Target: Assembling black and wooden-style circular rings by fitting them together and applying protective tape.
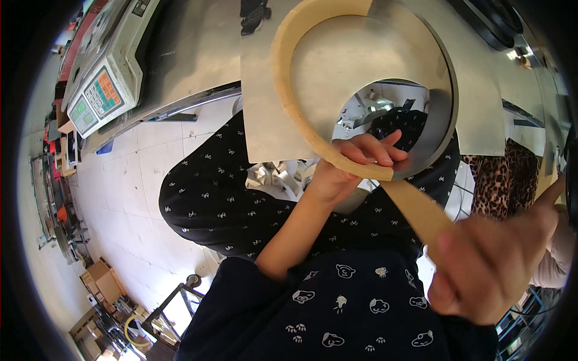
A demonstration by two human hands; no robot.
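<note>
A wide metal ring (442, 111) stands over a flat metal sheet (265, 120). Tan tape-like strip covers its left side, while its right side shows bare metal. At the ring's lower edge my left hand (361, 153) is closed, with fingers inside the rim and the thumb side hidden beneath. A loose tan strip (415, 210) runs from the ring's lower edge down to my right hand (487, 259). Motion blurs that hand, but its fingers are closed round the strip's end. A curved cutout in the sheet shows through the ring.
A white digital scale (105, 90) sits at the left on the metal table (192, 54). Metal scraps (280, 180) lie below the sheet, near my lap. A black round object (494, 21) is at the far right. Cardboard boxes (103, 283) stand on the floor at lower left.
</note>
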